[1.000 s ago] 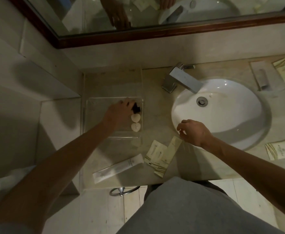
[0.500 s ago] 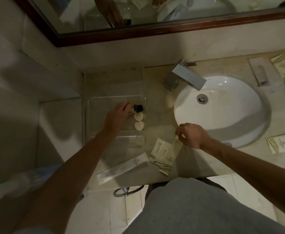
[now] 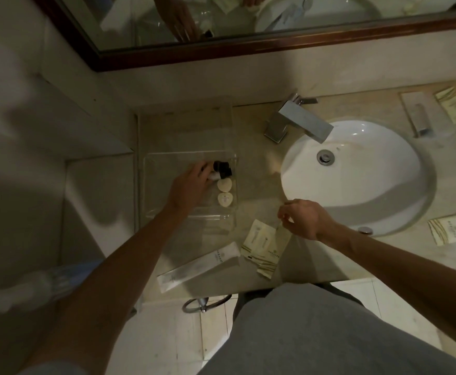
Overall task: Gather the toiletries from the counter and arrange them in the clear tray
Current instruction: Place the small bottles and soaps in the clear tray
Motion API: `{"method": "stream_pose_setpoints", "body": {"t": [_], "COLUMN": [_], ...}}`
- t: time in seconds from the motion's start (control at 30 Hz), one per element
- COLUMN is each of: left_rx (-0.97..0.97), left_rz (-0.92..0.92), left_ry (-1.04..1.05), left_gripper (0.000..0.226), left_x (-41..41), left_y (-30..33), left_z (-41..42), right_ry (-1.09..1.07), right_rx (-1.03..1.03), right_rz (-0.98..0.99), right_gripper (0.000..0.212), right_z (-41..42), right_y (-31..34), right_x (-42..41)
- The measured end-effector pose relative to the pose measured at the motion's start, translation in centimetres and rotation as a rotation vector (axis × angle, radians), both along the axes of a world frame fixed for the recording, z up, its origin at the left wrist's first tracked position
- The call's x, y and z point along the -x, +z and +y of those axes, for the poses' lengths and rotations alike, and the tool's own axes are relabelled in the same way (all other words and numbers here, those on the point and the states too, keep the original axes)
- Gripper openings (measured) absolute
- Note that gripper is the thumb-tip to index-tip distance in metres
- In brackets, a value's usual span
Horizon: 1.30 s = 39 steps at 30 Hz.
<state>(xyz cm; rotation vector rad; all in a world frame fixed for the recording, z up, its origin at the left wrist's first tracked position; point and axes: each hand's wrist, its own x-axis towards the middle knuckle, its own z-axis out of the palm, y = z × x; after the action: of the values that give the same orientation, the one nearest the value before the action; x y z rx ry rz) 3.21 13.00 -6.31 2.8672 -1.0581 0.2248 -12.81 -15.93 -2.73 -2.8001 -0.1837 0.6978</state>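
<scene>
The left hand (image 3: 189,189) has drawn back toward 7 o'clock inside the clear tray (image 3: 189,219). This uncovers two dark-capped bottles (image 3: 221,170) at 12 o'clock of the heart soaps (image 3: 224,185), where a second ago its fingers hid them. The right hand (image 3: 306,219), earlier hovering by the sink rim, has dropped toward 7 o'clock — its curled fingertips now pinch the 12 o'clock end of the long sachet (image 3: 273,253).
</scene>
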Motion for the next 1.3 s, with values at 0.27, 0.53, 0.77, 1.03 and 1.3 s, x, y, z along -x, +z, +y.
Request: {"method": "stream_pose_setpoints", "body": {"t": [0.27,0.53,0.77,1.03,1.3], "left_rx": [-0.078,-0.065,-0.086,0.193,0.2], "left_rz": [-0.114,0.234,0.235,0.342,0.556], "left_ry": [-0.009,-0.24,-0.388,0.103,0.265], "left_gripper": [0.043,0.053,0.021,0.03,0.046], "left_x": [0.4,4.2,6.1,4.9,0.4], "left_y": [0.0,1.8,0.6,1.8,1.3], "left_z": [0.0,4.8,6.4,1.9,-1.8], "right_ry": [-0.249,-0.182,-0.266,-0.309,-0.216], "right_rx": [0.001,0.152,0.141,0.086,0.095], "right_rz": [-0.018,0.092,0.123,0.105,0.059], "right_gripper": [0.061,0.037,0.034,0.036,0.046], "right_z": [9.4,11.0,11.6,10.9,9.8], "right_y": [1.4,1.1,0.9,0.5,-0.8], "right_x": [-4.3,-8.4,-7.4,-6.1,-6.3]}}
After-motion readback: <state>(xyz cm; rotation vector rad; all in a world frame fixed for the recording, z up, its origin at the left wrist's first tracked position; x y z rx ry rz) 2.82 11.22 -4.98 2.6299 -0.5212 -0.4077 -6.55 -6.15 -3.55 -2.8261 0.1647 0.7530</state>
